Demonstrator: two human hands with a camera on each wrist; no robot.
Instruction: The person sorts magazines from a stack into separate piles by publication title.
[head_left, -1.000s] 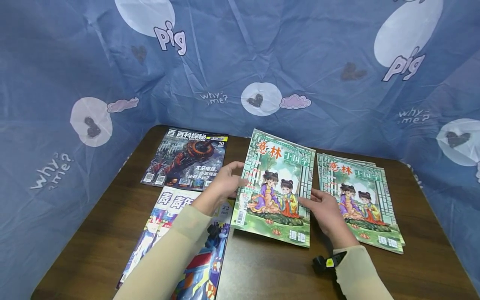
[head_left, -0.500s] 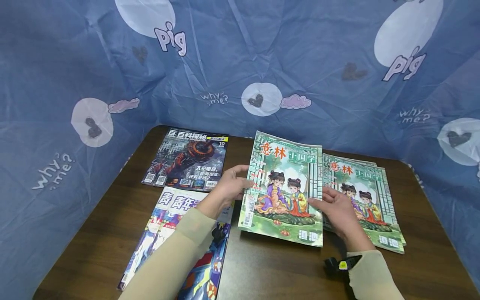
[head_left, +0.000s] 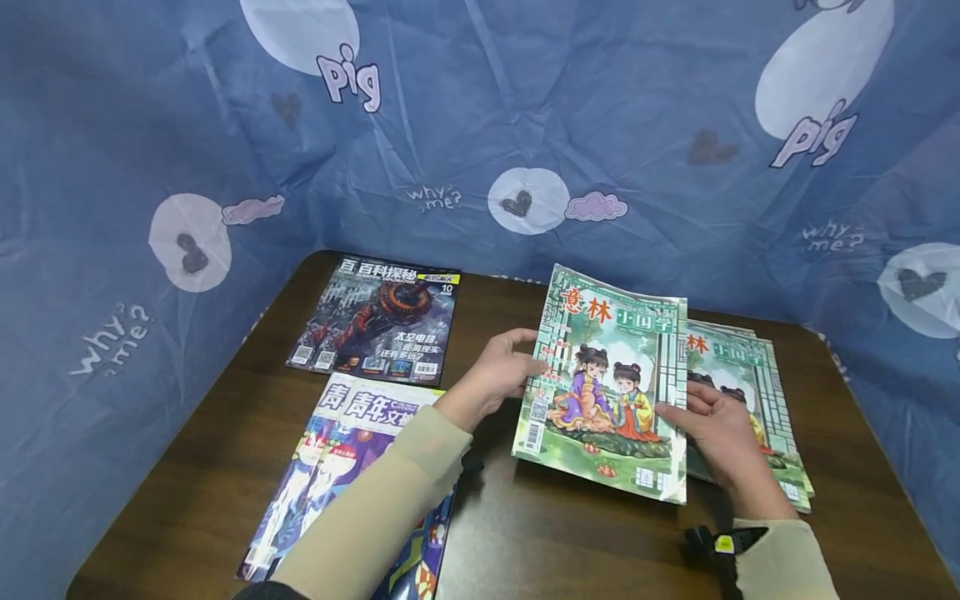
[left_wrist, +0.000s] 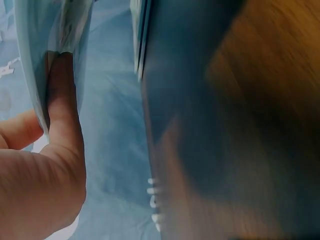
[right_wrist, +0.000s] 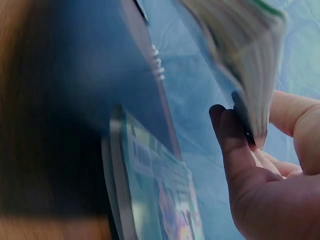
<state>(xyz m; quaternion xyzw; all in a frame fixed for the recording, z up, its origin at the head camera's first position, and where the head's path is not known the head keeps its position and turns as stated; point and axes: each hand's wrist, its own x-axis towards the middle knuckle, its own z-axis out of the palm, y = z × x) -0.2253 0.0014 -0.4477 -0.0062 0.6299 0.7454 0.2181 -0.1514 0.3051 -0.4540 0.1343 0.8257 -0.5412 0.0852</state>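
Note:
A green magazine (head_left: 600,392) with two cartoon children on its cover is held up above the table between both hands. My left hand (head_left: 504,371) pinches its left edge, thumb on the cover and fingers behind. At the right edge my right hand (head_left: 716,425) does the same, and the right wrist view shows the thick page block (right_wrist: 255,60) between thumb and fingers. Just right of it lies a small stack of matching green magazines (head_left: 780,400), partly covered in the head view by the held one and by my right hand.
Dark magazines (head_left: 375,317) lie overlapped at the back left of the wooden table (head_left: 187,467). In front of them are purple and white magazines (head_left: 300,483), partly under my left sleeve. A blue printed cloth (head_left: 465,100) hangs behind the table.
Both hands have carried the green magazine to the right, so that it now overlaps more of the matching stack. The magazines at the left have stayed put.

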